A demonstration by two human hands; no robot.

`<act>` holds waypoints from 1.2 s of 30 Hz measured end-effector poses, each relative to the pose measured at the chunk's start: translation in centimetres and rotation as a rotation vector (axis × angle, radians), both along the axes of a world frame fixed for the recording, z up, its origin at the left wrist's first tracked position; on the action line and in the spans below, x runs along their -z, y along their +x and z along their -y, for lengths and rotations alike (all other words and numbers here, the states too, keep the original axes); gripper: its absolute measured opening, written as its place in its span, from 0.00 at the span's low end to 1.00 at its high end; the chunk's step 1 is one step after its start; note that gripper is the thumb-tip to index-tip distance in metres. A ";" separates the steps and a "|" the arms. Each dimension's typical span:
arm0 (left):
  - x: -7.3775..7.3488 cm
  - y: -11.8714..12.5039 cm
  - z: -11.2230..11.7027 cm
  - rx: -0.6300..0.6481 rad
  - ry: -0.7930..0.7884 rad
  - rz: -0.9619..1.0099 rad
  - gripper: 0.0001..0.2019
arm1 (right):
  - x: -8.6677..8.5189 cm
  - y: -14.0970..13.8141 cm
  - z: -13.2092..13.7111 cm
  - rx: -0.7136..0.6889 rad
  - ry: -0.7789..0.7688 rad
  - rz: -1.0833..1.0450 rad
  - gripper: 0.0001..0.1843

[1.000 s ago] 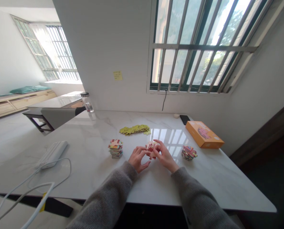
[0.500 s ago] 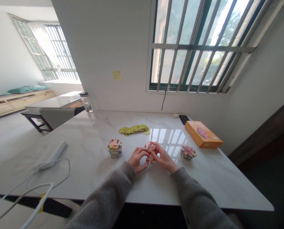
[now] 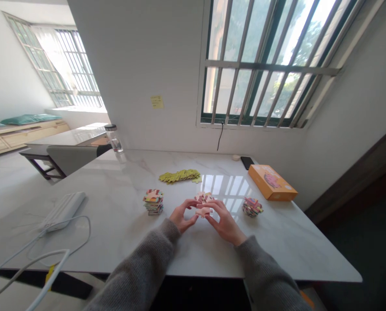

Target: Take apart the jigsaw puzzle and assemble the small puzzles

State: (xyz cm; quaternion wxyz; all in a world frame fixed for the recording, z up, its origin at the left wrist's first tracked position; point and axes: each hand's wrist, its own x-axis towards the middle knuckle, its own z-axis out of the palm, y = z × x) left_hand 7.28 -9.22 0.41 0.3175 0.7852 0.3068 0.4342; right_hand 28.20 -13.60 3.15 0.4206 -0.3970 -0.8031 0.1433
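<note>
Both my hands meet at the middle of the white marble table (image 3: 121,242). My left hand (image 3: 180,216) and my right hand (image 3: 224,221) each pinch a side of a small cluster of pink and red puzzle pieces (image 3: 203,203). To the left stands a stack of coloured puzzle pieces (image 3: 153,201). A smaller heap of pieces (image 3: 252,207) lies to the right. Further back lies a spread of yellow-green pieces (image 3: 180,176), face down.
An orange puzzle box (image 3: 272,182) and a dark phone (image 3: 247,162) lie at the back right. A clear bottle (image 3: 114,139) stands at the back left. A white device with cables (image 3: 63,209) sits on the left. Wall and barred window lie behind.
My hands have drawn a little nearer to me, still holding the joined pieces between them. The view has shifted slightly to the right.
</note>
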 end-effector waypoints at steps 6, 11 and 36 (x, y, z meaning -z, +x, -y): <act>0.0 0.1 0.1 0.020 0.028 -0.058 0.21 | 1.2 4.2 1.7 0.397 0.217 0.087 0.13; 0.8 0.2 -0.3 0.003 0.080 -0.159 0.16 | 2.2 10.2 1.7 0.842 0.224 0.128 0.15; 1.2 0.4 -1.2 -0.143 0.113 -0.179 0.10 | 2.0 1.2 -5.3 0.223 -0.083 0.392 0.37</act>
